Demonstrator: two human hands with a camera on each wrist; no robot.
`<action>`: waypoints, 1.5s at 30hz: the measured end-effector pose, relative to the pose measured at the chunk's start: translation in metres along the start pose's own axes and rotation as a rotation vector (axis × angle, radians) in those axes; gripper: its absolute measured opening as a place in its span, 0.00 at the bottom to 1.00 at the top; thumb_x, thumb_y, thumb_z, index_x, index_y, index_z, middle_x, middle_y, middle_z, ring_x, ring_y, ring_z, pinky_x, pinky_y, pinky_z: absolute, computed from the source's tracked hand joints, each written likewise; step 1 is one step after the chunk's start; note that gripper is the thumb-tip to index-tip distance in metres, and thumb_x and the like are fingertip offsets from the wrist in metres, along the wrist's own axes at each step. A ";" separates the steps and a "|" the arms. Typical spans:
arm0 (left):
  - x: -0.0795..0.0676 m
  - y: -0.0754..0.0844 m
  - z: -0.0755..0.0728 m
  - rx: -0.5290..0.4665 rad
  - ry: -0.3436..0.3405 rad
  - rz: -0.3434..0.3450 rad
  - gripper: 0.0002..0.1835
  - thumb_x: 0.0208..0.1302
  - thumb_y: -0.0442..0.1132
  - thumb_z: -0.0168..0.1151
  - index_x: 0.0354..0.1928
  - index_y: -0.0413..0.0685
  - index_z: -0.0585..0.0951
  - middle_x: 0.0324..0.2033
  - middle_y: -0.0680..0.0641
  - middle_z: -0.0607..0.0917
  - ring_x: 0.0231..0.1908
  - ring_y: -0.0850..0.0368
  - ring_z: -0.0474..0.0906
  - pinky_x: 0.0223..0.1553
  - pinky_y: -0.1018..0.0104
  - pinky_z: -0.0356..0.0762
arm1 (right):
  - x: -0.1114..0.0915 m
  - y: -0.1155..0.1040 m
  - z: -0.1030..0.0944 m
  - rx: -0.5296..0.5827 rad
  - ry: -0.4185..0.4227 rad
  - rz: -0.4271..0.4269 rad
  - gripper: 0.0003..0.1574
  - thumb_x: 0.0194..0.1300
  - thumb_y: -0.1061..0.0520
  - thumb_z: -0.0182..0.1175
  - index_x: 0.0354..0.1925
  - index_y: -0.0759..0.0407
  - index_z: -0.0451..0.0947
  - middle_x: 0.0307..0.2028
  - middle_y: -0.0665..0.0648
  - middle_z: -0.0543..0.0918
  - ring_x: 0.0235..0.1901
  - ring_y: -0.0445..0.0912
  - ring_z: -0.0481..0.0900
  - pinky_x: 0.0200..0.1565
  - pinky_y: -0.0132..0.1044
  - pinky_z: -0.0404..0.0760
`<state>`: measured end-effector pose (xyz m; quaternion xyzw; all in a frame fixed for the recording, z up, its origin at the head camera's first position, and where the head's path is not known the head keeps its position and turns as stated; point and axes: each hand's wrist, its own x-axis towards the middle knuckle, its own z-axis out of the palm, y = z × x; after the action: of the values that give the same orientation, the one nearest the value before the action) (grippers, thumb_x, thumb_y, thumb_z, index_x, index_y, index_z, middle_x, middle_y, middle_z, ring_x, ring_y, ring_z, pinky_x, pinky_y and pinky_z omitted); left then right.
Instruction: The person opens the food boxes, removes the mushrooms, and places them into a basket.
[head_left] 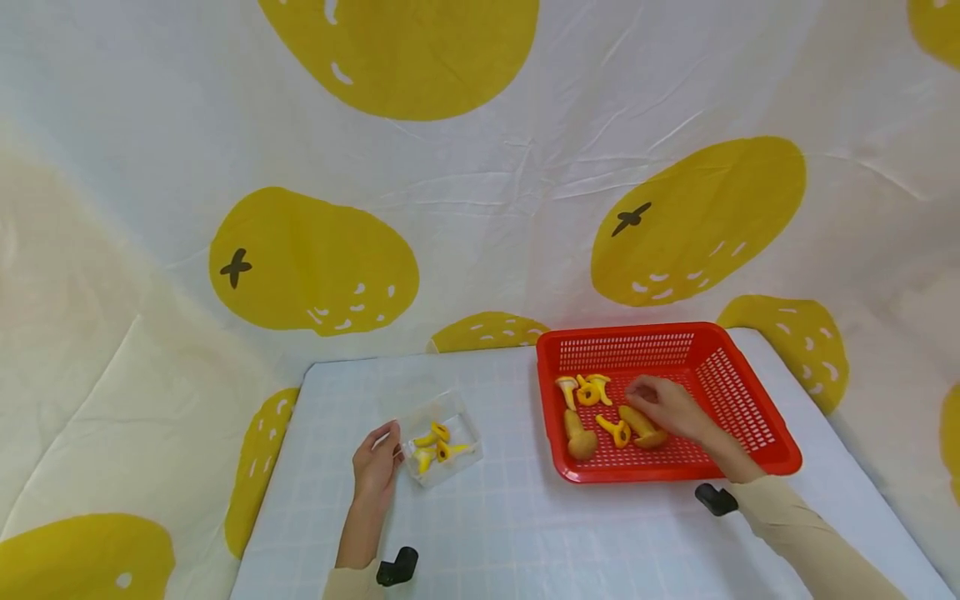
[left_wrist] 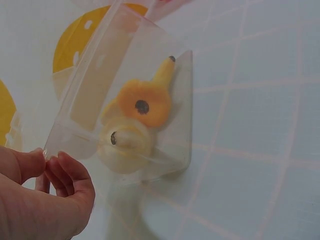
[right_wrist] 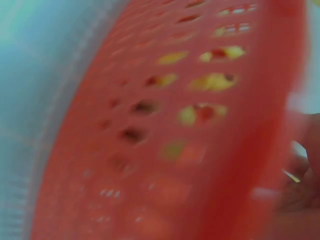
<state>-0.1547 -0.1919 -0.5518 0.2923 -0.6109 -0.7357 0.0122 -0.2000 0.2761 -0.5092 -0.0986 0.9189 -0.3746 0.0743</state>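
Clear thin plastic box [head_left: 441,439] edge is pinched by left hand [head_left: 377,465]; right hand [head_left: 670,405], fingers curled, is laid on light orange toy mushrooms [head_left: 609,408] in red basket [head_left: 750,417]; stems judged best for grip.

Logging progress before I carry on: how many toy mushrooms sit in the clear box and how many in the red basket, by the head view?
Toy mushrooms in the clear box: 3
Toy mushrooms in the red basket: 6, counting the clustered ones as best I can
Total: 9
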 end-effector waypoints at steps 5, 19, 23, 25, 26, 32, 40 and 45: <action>0.000 0.000 0.000 0.002 -0.003 0.000 0.24 0.77 0.43 0.60 0.66 0.35 0.73 0.42 0.47 0.80 0.40 0.55 0.74 0.41 0.73 0.79 | 0.008 -0.018 0.003 0.037 0.013 -0.033 0.10 0.74 0.60 0.63 0.48 0.66 0.81 0.43 0.64 0.86 0.44 0.57 0.84 0.48 0.49 0.85; -0.002 0.004 -0.003 0.013 0.023 -0.024 0.25 0.76 0.46 0.61 0.67 0.38 0.73 0.48 0.45 0.80 0.45 0.53 0.74 0.44 0.72 0.80 | 0.031 -0.067 0.031 0.145 -0.017 -0.125 0.10 0.73 0.61 0.64 0.49 0.65 0.81 0.41 0.57 0.86 0.44 0.56 0.83 0.47 0.43 0.86; -0.002 0.004 -0.002 0.030 0.020 -0.029 0.26 0.77 0.47 0.60 0.68 0.39 0.72 0.53 0.42 0.79 0.47 0.53 0.74 0.47 0.72 0.80 | 0.038 -0.080 0.041 0.172 -0.019 -0.158 0.09 0.72 0.62 0.64 0.48 0.64 0.81 0.41 0.58 0.86 0.44 0.51 0.83 0.48 0.44 0.85; -0.002 0.004 0.000 0.036 0.018 -0.028 0.26 0.77 0.47 0.59 0.68 0.39 0.72 0.55 0.41 0.78 0.48 0.52 0.74 0.48 0.71 0.80 | 0.040 -0.088 0.045 0.185 -0.020 -0.176 0.09 0.71 0.62 0.65 0.48 0.64 0.82 0.41 0.58 0.86 0.43 0.51 0.83 0.49 0.45 0.85; -0.002 0.003 0.000 0.036 0.018 -0.027 0.26 0.77 0.48 0.59 0.68 0.39 0.72 0.56 0.40 0.78 0.48 0.51 0.74 0.48 0.70 0.80 | 0.042 -0.091 0.048 0.188 -0.020 -0.185 0.09 0.71 0.62 0.65 0.48 0.64 0.82 0.41 0.57 0.86 0.43 0.50 0.83 0.49 0.45 0.85; -0.001 0.002 0.001 0.029 0.015 -0.010 0.26 0.77 0.47 0.60 0.67 0.38 0.73 0.52 0.43 0.80 0.46 0.54 0.75 0.47 0.71 0.80 | 0.050 -0.113 0.067 0.199 -0.050 -0.237 0.09 0.71 0.62 0.65 0.48 0.63 0.81 0.41 0.54 0.86 0.42 0.48 0.82 0.48 0.40 0.85; -0.003 0.001 -0.001 -0.021 -0.014 0.019 0.26 0.76 0.43 0.62 0.66 0.33 0.73 0.33 0.56 0.81 0.37 0.62 0.76 0.39 0.74 0.80 | 0.057 -0.137 0.090 0.215 -0.113 -0.280 0.09 0.72 0.60 0.64 0.49 0.62 0.81 0.42 0.54 0.86 0.42 0.47 0.82 0.49 0.39 0.84; -0.002 0.002 0.000 -0.022 -0.009 0.013 0.26 0.76 0.43 0.62 0.67 0.34 0.73 0.36 0.55 0.81 0.37 0.61 0.76 0.38 0.74 0.79 | 0.063 -0.147 0.106 0.214 -0.146 -0.321 0.09 0.73 0.60 0.63 0.49 0.62 0.81 0.42 0.55 0.86 0.43 0.47 0.81 0.50 0.38 0.83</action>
<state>-0.1536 -0.1916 -0.5496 0.2848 -0.6047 -0.7436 0.0175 -0.2199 0.0865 -0.4847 -0.2621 0.8385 -0.4692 0.0902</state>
